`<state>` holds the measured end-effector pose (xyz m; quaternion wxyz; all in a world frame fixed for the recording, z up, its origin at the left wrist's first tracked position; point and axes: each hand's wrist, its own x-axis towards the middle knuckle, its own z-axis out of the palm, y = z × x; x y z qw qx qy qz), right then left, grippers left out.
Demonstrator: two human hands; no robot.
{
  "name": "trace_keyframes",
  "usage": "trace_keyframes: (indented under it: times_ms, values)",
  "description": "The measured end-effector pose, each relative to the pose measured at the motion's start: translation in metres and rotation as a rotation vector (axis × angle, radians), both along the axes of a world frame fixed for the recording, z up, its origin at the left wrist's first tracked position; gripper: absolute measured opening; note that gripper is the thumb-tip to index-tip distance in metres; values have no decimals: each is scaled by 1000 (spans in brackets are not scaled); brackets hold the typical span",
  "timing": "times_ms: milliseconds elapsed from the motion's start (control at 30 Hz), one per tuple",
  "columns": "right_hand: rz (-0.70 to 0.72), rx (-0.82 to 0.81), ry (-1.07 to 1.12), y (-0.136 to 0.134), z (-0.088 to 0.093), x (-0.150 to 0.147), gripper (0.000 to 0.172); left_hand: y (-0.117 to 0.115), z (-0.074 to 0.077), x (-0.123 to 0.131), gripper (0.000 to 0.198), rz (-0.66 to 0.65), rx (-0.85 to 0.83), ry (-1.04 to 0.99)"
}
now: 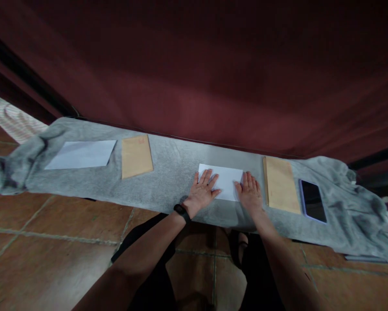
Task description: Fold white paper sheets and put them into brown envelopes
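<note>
A white sheet of paper point(225, 183), apparently folded, lies flat on the grey cloth in front of me. My left hand point(203, 190) rests on its left part with the fingers spread. At its right edge my right hand point(250, 192) lies flat, fingers stretched out and thumb touching the paper. Neither hand grips anything. Just right of my right hand is a stack of brown envelopes point(282, 185). Farther left lies a single brown envelope point(136, 156) with a small reddish mark in its upper right corner.
A grey cloth point(168, 172) covers the long narrow surface and bunches up at both ends. More white paper point(82, 154) lies at the far left. A phone point(313, 201) with a dark screen sits right of the envelope stack. Behind hangs a dark red curtain-like backdrop point(194, 86).
</note>
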<state>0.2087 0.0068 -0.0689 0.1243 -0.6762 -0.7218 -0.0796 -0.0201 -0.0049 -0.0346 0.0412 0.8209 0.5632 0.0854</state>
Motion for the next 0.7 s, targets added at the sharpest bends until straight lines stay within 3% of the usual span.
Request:
trace_keyframes:
  times_ms: [200, 367, 533, 700]
  values:
    - [-65, -53, 57, -10, 21, 10, 51, 1, -3, -1, 66, 0, -12, 8]
    - [-146, -204, 221, -8, 40, 8, 39, 1, -1, 0, 66, -4, -7, -1]
    - [-214, -341, 368, -4, 46, 6, 35, 1, 2, 1, 65, 6, -44, -24]
    - [-137, -363, 610, 3, 48, 10, 28, 3, 1, 1, 65, 16, -84, -45]
